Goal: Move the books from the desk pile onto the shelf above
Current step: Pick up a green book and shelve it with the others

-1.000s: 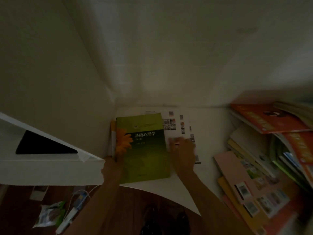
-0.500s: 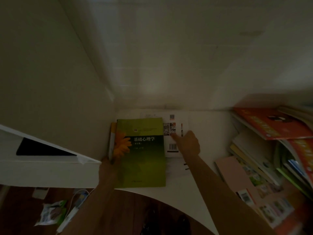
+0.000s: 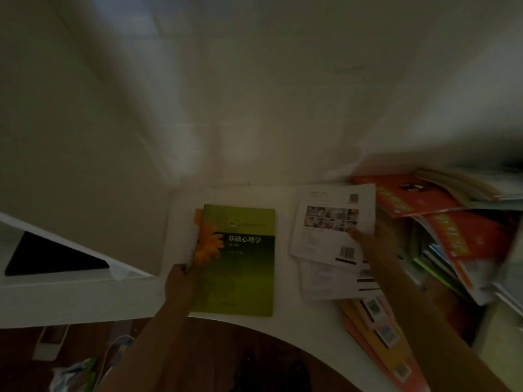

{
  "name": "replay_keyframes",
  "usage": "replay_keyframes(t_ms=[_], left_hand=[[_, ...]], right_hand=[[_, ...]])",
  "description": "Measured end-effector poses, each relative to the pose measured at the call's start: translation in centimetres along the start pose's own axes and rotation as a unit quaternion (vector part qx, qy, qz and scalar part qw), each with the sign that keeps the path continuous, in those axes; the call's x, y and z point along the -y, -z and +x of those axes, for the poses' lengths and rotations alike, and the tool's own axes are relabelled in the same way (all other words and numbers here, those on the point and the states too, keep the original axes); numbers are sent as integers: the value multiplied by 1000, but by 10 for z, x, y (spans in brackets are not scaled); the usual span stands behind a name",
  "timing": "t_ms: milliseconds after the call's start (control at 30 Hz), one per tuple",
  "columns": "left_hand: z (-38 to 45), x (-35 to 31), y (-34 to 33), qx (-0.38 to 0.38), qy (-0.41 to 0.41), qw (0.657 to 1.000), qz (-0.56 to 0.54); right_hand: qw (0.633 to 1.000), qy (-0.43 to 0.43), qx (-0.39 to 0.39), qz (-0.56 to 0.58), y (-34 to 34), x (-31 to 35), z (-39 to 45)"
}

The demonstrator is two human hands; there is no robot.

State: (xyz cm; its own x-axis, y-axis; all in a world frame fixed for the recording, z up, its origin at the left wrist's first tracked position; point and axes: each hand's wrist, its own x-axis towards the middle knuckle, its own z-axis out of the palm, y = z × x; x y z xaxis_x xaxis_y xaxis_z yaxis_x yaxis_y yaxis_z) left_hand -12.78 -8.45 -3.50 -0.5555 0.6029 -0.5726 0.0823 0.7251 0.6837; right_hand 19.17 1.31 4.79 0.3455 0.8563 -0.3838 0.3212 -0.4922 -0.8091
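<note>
A green book with an orange flower on its cover lies flat on the white desk, on top of another book whose orange edge peeks out. My left hand grips the green book's left edge near its lower corner. My right hand holds a white booklet with photos and a barcode, thumb on its cover, right of the green book. A second white booklet lies under it. A messy pile of books, mostly orange and red covers, fills the desk's right side.
Pink and yellow books lie at the desk's front right, partly under my right arm. A white ledge with a dark triangular opening juts in at the left. White walls close the corner behind. On the brown floor below lie a bag and a cable.
My right hand has moved right, away from the green book, and the white booklet has gone with it toward the pile. My left hand stays on the green book's left edge.
</note>
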Motion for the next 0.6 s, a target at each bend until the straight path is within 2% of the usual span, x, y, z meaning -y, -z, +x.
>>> replay_keyframes(t_ms=[67, 133, 200, 233, 300, 367, 433, 533, 600], left_hand=[[-10, -11, 0, -56, -8, 996, 64], [-22, -29, 0, -70, -78, 993, 56], [-34, -49, -1, 22, -162, 985, -59], [-40, -57, 0, 63, -170, 980, -80], [-50, -69, 2, 117, -145, 979, -81], [-53, -71, 7, 128, -121, 981, -85], [-49, -65, 15, 91, -104, 987, -83], [-33, -43, 29, 30, -69, 997, -16], [-22, -31, 38, 16, -47, 999, 5]], right_hand=[[997, 56, -5, -51, 16, 12, -9], [984, 110, -9, -140, 17, 26, -23], [966, 148, 9, -214, 3, 42, -44], [955, 158, 31, -248, -10, 48, -56], [934, 173, 75, -304, -46, 57, -80], [931, 166, 107, -308, -84, 59, -102], [933, 152, 125, -301, -120, 55, -116], [926, 142, 152, -315, -163, 43, -128], [908, 139, 206, -337, -183, 34, -131]])
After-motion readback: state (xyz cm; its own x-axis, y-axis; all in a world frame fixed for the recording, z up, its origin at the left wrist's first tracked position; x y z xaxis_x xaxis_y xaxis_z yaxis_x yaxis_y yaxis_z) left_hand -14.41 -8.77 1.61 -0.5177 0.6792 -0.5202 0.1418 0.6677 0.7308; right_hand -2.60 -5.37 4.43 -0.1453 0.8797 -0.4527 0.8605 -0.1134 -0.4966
